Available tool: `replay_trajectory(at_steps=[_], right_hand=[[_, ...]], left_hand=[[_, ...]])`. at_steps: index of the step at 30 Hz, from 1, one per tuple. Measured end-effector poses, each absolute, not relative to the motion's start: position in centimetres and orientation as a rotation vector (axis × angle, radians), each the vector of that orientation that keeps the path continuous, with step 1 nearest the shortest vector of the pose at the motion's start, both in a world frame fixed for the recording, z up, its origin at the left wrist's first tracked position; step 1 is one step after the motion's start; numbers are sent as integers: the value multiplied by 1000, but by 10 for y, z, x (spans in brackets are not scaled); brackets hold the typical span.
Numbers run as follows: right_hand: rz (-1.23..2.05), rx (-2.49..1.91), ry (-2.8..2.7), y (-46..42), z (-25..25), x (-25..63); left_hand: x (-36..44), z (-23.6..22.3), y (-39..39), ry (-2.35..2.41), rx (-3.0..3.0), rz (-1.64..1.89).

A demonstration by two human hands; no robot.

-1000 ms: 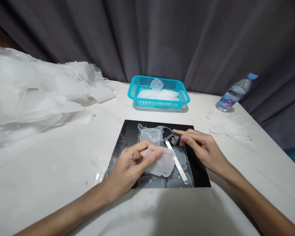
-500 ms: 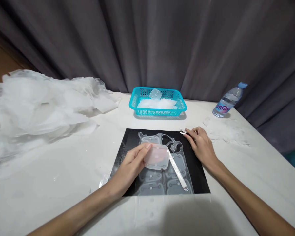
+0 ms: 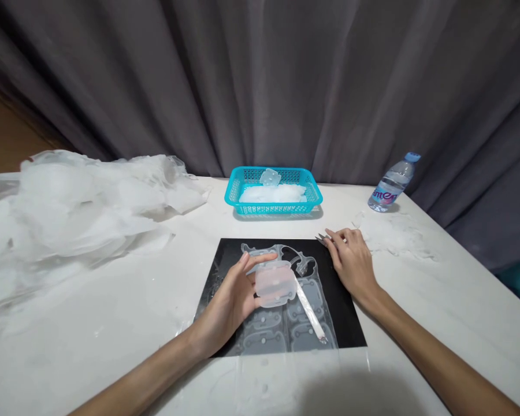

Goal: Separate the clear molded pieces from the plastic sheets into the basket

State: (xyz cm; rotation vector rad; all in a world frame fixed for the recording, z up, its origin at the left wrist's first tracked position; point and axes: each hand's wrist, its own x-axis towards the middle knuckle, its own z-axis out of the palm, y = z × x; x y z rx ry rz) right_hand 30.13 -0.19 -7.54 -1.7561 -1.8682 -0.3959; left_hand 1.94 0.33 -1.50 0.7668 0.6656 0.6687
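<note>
My left hand (image 3: 231, 294) holds a translucent, rounded rectangular plastic piece (image 3: 276, 284) above a black board (image 3: 344, 323). Its fingers lie behind and along the piece, with the thumb lifted off the front. Beneath the piece, a clear plastic sheet (image 3: 309, 294) with several rounded panels is spread over the board. A narrow white strip (image 3: 311, 312) slants down from the piece's right side across the sheet. At the board's upper right corner, my right hand (image 3: 351, 260) is closed around small scissors (image 3: 321, 239), whose two pointed blades show; their handles are hidden.
Behind the board stands a turquoise basket (image 3: 273, 209) containing similar translucent pieces. Crumpled white plastic sheeting (image 3: 95, 202) covers the left of the table (image 3: 112, 335). A water bottle (image 3: 392, 184) stands at the right rear, near thin white scraps (image 3: 398, 236). A grey curtain (image 3: 286, 86) hangs behind.
My left hand has shifted its hold: the thumb came off the piece's front and the fingers spread behind it. My right hand stays by the board's corner. The view has tilted up slightly.
</note>
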Motion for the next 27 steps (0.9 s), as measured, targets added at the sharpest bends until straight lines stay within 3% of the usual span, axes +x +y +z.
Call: replay_trajectory(at_steps=[7,13,19,23,27], right_hand=[[-15,-1452,-2089,-20,-59,265],[123,-1401,-2196,-41,-58,239],[316,-1414,-2316,-46,-57,242],[393,-1386,-2356,-43,-50,249],[456,-1291,-2263,-42,-42,251]], left_hand=[[18,3,22,718,861,781],[24,33,95,863,1021,970],[47,48,174,968,1674,1127],[35,38,144,964,1833,1038],[0,15,74,841,2175,652]])
